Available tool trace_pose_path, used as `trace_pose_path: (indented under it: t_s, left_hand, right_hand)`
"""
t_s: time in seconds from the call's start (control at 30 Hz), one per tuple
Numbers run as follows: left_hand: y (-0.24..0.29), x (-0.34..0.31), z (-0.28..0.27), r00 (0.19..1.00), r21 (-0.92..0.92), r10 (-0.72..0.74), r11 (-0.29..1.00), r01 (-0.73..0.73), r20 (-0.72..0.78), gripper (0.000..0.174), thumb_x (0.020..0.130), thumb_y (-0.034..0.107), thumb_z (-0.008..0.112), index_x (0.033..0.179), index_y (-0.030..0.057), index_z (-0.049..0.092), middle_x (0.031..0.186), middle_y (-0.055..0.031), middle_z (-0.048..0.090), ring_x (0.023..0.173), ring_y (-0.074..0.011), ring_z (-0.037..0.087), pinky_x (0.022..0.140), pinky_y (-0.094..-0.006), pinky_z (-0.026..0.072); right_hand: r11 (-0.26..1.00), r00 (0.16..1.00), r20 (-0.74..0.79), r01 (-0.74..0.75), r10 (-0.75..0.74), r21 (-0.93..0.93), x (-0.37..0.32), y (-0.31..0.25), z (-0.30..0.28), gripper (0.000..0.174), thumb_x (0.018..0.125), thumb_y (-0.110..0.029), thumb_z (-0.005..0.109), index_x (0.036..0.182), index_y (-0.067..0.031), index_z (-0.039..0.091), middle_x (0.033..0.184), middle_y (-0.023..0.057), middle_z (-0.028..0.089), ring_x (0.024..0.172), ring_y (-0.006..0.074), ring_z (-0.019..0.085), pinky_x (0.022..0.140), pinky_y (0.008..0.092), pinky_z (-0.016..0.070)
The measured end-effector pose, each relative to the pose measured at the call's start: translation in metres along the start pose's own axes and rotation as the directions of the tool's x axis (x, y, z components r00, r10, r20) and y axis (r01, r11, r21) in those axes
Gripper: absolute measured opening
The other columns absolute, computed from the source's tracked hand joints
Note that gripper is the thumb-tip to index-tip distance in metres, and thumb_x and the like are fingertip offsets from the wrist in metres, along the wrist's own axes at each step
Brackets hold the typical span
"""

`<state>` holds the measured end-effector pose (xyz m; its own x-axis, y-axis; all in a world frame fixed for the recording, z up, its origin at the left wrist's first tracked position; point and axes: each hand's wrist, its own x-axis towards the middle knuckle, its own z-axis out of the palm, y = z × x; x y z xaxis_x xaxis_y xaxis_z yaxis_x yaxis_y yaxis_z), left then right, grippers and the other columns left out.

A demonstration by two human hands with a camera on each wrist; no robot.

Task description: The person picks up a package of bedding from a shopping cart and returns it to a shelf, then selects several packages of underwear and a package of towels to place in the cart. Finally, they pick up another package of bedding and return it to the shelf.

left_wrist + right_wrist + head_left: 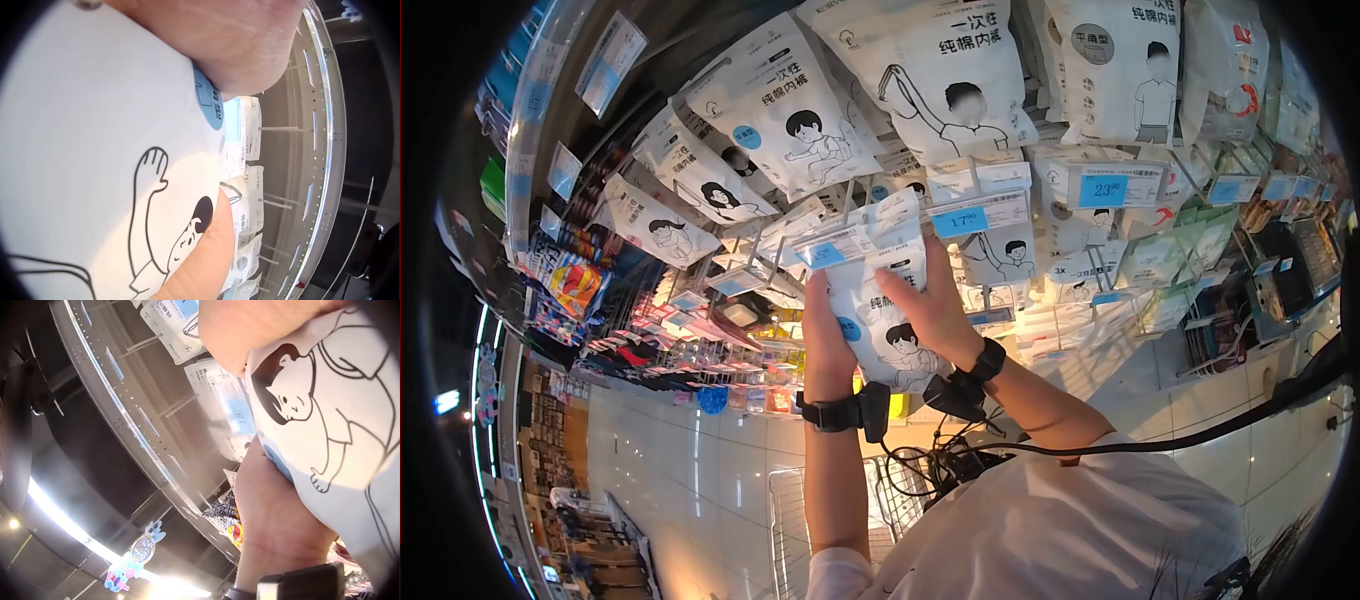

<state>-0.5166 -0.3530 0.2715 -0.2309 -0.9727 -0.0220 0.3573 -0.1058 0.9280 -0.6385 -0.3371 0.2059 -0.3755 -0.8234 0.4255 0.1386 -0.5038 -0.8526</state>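
Between both hands is a white pouch (pixel 890 345) with a blue oval and a line-drawn child, close below the hanging price tags. The left hand (pixel 828 325) grips its left edge, and the right hand (pixel 930 310) holds its right side with the thumb across the printed front. In the left wrist view the pouch (pixel 94 125) fills much of the picture, with part of a hand above it. The right wrist view shows the pouch (pixel 350 419) between a hand at the top and the other hand (pixel 275 512) below. Some fingertips are hidden behind the pouch.
Rows of similar white pouches (pixel 800 130) hang on hooks above and around the hands, with price tags (pixel 1120 188) in front. Colourful small packs (pixel 570 285) hang at the left. A wire cart (pixel 785 520) stands below on the tiled floor. A black cable (pixel 1200 432) runs across the right arm.
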Motion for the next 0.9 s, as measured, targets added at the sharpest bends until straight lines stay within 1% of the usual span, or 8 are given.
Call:
trace_pose_path:
  t_s: [0.07, 0.13, 0.27, 0.33, 0.4, 0.53, 0.83, 0.9]
  left_hand:
    - [0.004, -0.011, 0.009, 1.0, -0.022, 0.026, 0.999, -0.026, -0.003, 0.04, 0.095, 0.032, 0.041, 0.119, 0.001, 0.05, 0.11, -0.0106, 0.061, 0.095, -0.0205, 0.06, 0.083, -0.0313, 0.0474]
    - [0.003, -0.013, 0.008, 0.999, -0.032, 0.022, 0.999, -0.023, -0.034, 0.04, 0.095, 0.032, 0.041, 0.119, 0.0012, 0.05, 0.11, -0.0106, 0.06, 0.096, -0.0204, 0.06, 0.083, -0.0313, 0.0473]
    - [0.003, -0.023, 0.012, 0.998, -0.055, 0.02, 0.998, -0.023, -0.054, 0.04, 0.095, 0.032, 0.042, 0.12, 0.0016, 0.049, 0.111, -0.0106, 0.06, 0.097, -0.0205, 0.059, 0.084, -0.0316, 0.047]
    - [-0.001, -0.03, 0.012, 0.998, -0.06, 0.019, 0.998, -0.023, -0.062, 0.04, 0.095, 0.033, 0.042, 0.12, 0.0017, 0.049, 0.111, -0.0106, 0.06, 0.097, -0.0207, 0.059, 0.084, -0.0318, 0.047]
    - [-0.003, -0.033, 0.01, 0.992, -0.062, 0.01, 0.998, -0.018, -0.125, 0.041, 0.095, 0.033, 0.042, 0.122, 0.0014, 0.048, 0.113, -0.0105, 0.059, 0.099, -0.0208, 0.059, 0.085, -0.0323, 0.0468]
    - [-0.007, -0.043, 0.011, 0.992, -0.081, 0.039, 0.995, -0.05, -0.122, 0.043, 0.096, 0.033, 0.041, 0.124, 0.0013, 0.047, 0.114, -0.0108, 0.058, 0.101, -0.0212, 0.058, 0.086, -0.0326, 0.0463]
    - [-0.011, -0.073, 0.012, 0.99, -0.11, 0.083, 0.989, -0.096, -0.113, 0.045, 0.097, 0.034, 0.037, 0.127, 0.001, 0.043, 0.118, -0.0124, 0.056, 0.106, -0.0232, 0.056, 0.089, -0.0355, 0.0458]
    - [-0.017, -0.081, 0.01, 0.975, -0.108, 0.156, 0.979, -0.174, -0.159, 0.049, 0.097, 0.036, 0.033, 0.131, 0.0014, 0.039, 0.123, -0.0138, 0.053, 0.109, -0.0246, 0.054, 0.092, -0.0359, 0.0443]
  right_hand:
    - [1.0, 1.0, 0.004, 0.002, -0.002, 0.011, -0.003, -0.006, 0.001, 0.053, 0.084, -0.016, 0.062, 0.125, 0.0035, 0.035, 0.111, 0.0109, 0.051, 0.096, 0.0134, 0.053, 0.082, 0.0288, 0.0457]
    - [0.993, 0.999, -0.052, 0.007, -0.001, 0.119, -0.005, -0.015, 0.004, 0.051, 0.076, -0.024, 0.066, 0.112, 0.0061, 0.046, 0.103, 0.0179, 0.047, 0.096, 0.0272, 0.047, 0.086, 0.0383, 0.0375]
    - [0.988, 0.999, -0.033, -0.037, 0.042, 0.152, -0.011, -0.015, 0.002, 0.051, 0.076, -0.026, 0.066, 0.111, 0.0056, 0.047, 0.104, 0.0186, 0.047, 0.097, 0.029, 0.046, 0.088, 0.039, 0.0363]
    - [0.998, 0.999, 0.012, -0.049, 0.049, 0.05, -0.016, -0.019, -0.001, 0.052, 0.076, -0.027, 0.066, 0.111, 0.0052, 0.047, 0.106, 0.0193, 0.047, 0.1, 0.0305, 0.045, 0.09, 0.0395, 0.0349]
    - [0.999, 0.999, 0.019, -0.037, 0.036, 0.033, -0.02, -0.018, -0.003, 0.052, 0.076, -0.028, 0.066, 0.111, 0.0052, 0.047, 0.106, 0.0193, 0.047, 0.1, 0.0306, 0.044, 0.09, 0.0399, 0.0347]
    - [1.0, 0.999, 0.035, -0.016, 0.016, -0.007, -0.025, -0.017, -0.005, 0.053, 0.076, -0.028, 0.065, 0.113, 0.0056, 0.046, 0.107, 0.0196, 0.046, 0.102, 0.031, 0.044, 0.09, 0.0405, 0.0344]
    - [0.999, 0.996, 0.085, -0.019, 0.015, 0.05, -0.047, -0.03, -0.006, 0.057, 0.074, -0.026, 0.067, 0.115, 0.0058, 0.044, 0.105, 0.0187, 0.046, 0.1, 0.0298, 0.044, 0.089, 0.0401, 0.0352]
    - [0.999, 0.992, 0.123, -0.005, 0.0, 0.047, -0.053, -0.037, -0.008, 0.057, 0.074, -0.026, 0.067, 0.115, 0.0055, 0.042, 0.105, 0.0187, 0.045, 0.1, 0.0299, 0.044, 0.088, 0.04, 0.0355]
